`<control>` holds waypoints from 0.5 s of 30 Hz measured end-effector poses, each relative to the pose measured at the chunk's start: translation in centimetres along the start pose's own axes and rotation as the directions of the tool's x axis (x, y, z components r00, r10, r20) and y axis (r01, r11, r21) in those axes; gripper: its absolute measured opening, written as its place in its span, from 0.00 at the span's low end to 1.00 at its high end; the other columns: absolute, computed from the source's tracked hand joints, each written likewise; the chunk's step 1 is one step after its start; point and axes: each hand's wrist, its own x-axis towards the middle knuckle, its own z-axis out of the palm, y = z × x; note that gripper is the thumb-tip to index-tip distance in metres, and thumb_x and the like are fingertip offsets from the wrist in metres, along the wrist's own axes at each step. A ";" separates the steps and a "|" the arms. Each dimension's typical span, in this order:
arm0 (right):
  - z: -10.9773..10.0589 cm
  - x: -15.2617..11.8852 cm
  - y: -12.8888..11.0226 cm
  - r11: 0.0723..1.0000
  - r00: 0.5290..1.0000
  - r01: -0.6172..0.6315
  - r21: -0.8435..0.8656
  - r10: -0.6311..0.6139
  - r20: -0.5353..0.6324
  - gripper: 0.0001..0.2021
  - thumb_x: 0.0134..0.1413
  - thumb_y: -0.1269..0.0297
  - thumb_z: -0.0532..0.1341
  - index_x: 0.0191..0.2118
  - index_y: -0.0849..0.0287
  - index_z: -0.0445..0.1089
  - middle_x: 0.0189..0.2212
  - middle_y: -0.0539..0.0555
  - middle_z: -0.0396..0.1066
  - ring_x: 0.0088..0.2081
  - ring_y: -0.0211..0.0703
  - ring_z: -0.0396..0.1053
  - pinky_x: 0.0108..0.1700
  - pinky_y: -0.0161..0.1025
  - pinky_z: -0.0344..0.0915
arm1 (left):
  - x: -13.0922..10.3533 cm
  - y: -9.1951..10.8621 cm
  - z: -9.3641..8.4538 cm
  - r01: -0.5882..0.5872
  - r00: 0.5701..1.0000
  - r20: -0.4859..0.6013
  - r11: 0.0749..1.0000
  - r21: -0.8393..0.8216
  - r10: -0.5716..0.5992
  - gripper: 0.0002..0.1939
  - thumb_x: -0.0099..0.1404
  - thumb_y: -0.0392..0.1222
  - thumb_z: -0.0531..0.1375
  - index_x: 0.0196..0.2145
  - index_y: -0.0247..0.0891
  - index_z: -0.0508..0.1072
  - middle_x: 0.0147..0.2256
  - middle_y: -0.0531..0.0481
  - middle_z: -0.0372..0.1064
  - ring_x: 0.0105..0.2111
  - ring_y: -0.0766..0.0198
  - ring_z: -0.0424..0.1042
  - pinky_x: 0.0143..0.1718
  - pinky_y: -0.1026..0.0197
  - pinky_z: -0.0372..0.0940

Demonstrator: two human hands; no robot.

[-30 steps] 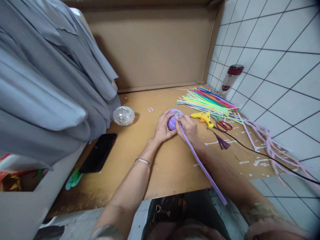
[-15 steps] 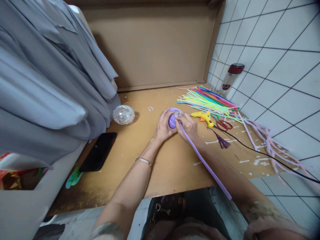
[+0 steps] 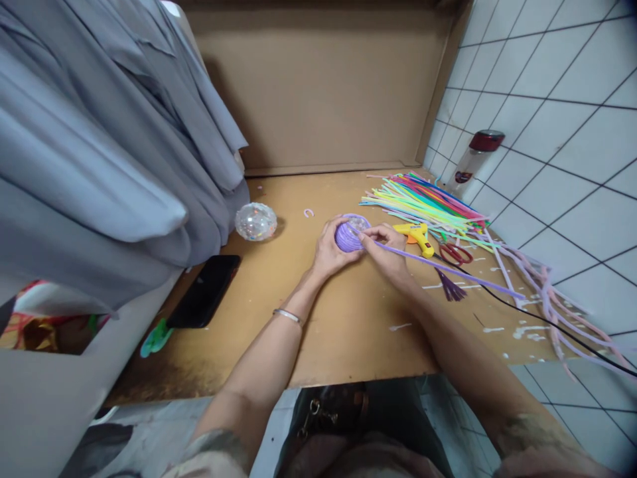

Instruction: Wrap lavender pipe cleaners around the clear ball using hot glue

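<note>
My left hand (image 3: 327, 251) is wrapped round a ball (image 3: 349, 238) covered in coils of purple pipe cleaner, with a clear patch showing at its top. My right hand (image 3: 388, 253) pinches a purple pipe cleaner (image 3: 448, 264) against the near right side of that ball. The strand's free length runs out over the right wrist toward the right of the table. Left of the hands, a clear faceted ball (image 3: 255, 222) rests on the table. A small pale curved piece (image 3: 309, 213) lies between it and my left hand.
On the wooden table (image 3: 348, 338) lie a yellow glue gun (image 3: 419, 238) with a black cord, red-handled scissors (image 3: 456, 253), a purple tassel (image 3: 450, 285) and many coloured pipe cleaners (image 3: 428, 202). A bottle (image 3: 472, 162) stands by the tiled wall. A black phone (image 3: 205, 292) lies left, near grey cloth (image 3: 149, 153).
The strand's free length has swung from pointing down toward the table's front edge to lying out to the right. The ball has turned a little in my left hand. The view has shifted slightly.
</note>
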 end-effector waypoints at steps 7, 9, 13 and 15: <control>-0.2 0.4 0.0 0.978 0.982 -0.182 0.099 0.176 0.064 0.13 0.41 0.51 0.68 0.28 0.56 0.74 0.26 0.52 0.74 0.28 0.41 0.67 0.33 0.39 0.65 | 0.2 0.3 -0.1 0.116 0.993 -0.015 0.991 -0.062 -0.117 0.40 0.45 0.42 0.75 0.55 0.41 0.66 0.57 0.40 0.69 0.57 0.48 0.72 0.61 0.45 0.67; -0.3 0.6 0.0 0.966 0.975 -0.221 0.134 0.214 0.065 0.14 0.39 0.51 0.69 0.27 0.56 0.75 0.25 0.51 0.74 0.28 0.40 0.67 0.32 0.39 0.65 | 0.3 0.5 -0.2 0.154 0.988 -0.005 0.985 -0.078 -0.155 0.40 0.45 0.43 0.75 0.54 0.40 0.66 0.56 0.40 0.71 0.56 0.49 0.73 0.59 0.45 0.68; -0.4 0.8 0.0 0.940 0.961 -0.277 0.199 0.273 0.047 0.14 0.36 0.51 0.71 0.25 0.56 0.74 0.23 0.51 0.75 0.27 0.40 0.68 0.31 0.38 0.66 | 0.3 0.7 -0.2 0.210 0.978 0.016 0.970 -0.123 -0.210 0.41 0.44 0.44 0.75 0.54 0.40 0.66 0.54 0.41 0.72 0.53 0.49 0.74 0.57 0.45 0.69; -0.5 0.8 0.1 0.932 0.957 -0.287 0.220 0.287 0.036 0.15 0.36 0.51 0.72 0.24 0.56 0.74 0.23 0.50 0.75 0.27 0.40 0.69 0.32 0.38 0.67 | 0.3 0.7 -0.1 0.219 0.975 0.014 0.967 -0.130 -0.220 0.41 0.43 0.43 0.75 0.54 0.40 0.66 0.54 0.41 0.72 0.53 0.49 0.74 0.57 0.45 0.69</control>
